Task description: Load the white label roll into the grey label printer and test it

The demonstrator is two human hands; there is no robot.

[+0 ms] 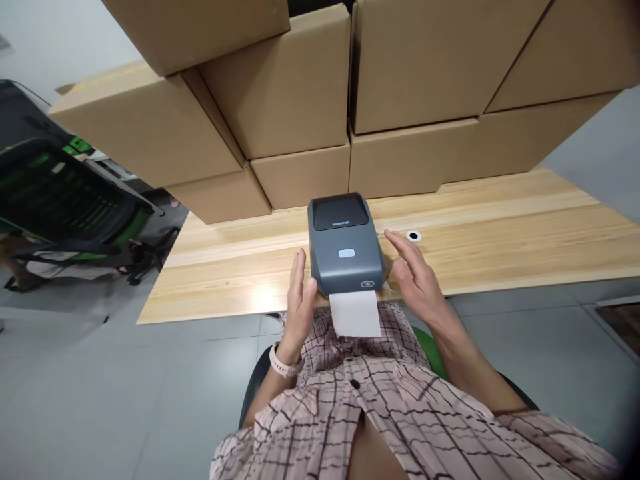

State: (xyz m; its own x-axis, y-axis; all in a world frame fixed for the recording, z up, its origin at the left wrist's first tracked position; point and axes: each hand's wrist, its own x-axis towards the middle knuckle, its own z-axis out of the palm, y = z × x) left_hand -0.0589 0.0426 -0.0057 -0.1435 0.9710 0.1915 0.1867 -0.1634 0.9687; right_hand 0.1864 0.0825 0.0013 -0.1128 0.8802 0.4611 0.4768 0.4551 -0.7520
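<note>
A dark grey label printer (345, 257) sits at the front edge of the wooden table, its lid down. From its front slot a white paper label (356, 315) hangs out over the edge. My left hand (301, 300) is upright beside the printer's left side, fingers stretched out and holding nothing. On the other side, my right hand (415, 273) is held with fingers extended and thumb apart, also holding nothing. Whether either hand touches the printer's casing is hard to tell.
Stacked cardboard boxes (300, 93) line the back of the wooden table (500, 227). A round white-rimmed hole or disc with a dark centre (413, 236) lies right of the printer. An office chair (65, 193) stands on the floor at the left.
</note>
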